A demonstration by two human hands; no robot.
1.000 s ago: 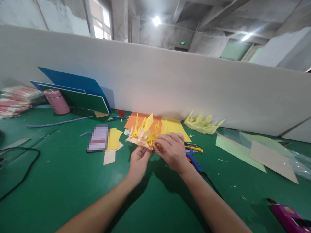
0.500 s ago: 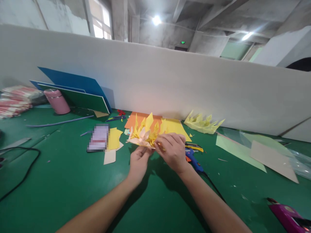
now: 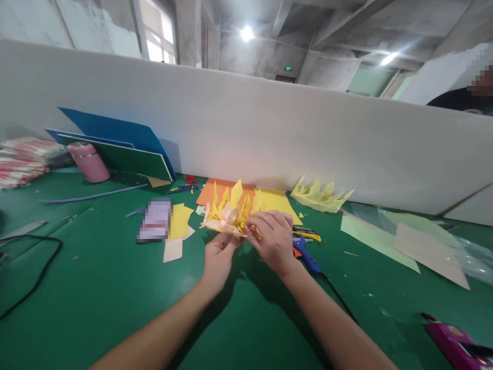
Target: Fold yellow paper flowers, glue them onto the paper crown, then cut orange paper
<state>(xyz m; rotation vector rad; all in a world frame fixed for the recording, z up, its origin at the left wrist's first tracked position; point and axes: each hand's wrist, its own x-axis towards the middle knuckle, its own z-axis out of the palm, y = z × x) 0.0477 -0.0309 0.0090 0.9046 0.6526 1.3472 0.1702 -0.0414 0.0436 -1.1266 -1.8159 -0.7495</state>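
Between my hands, above the green tabletop, is a folded-paper piece (image 3: pixel 225 213) with upright yellow points and a pale pink paper flower on its left front. My left hand (image 3: pixel 219 255) grips its lower edge from below, thumb and fingers pressed together. My right hand (image 3: pixel 272 239) is closed at its right end, fingers curled over the paper; a small shiny orange-yellow bit shows at the fingertips, too small to name. The right part of the piece is hidden behind that hand. Just right of it lie a blue glue gun (image 3: pixel 307 255) and a yellow utility knife (image 3: pixel 308 234).
A pale yellow pointed paper piece (image 3: pixel 321 195) stands by the white partition (image 3: pixel 239 123). Orange and yellow sheets (image 3: pixel 277 200) lie behind my hands. To the left are a phone (image 3: pixel 155 220), yellow paper cards (image 3: pixel 179 221) and a pink bottle (image 3: pixel 89 163). A magenta device (image 3: pixel 452 341) lies front right.
My hands and the paper piece have hardly moved. The view has shifted very slightly, and a person now shows more behind the partition at the upper right.
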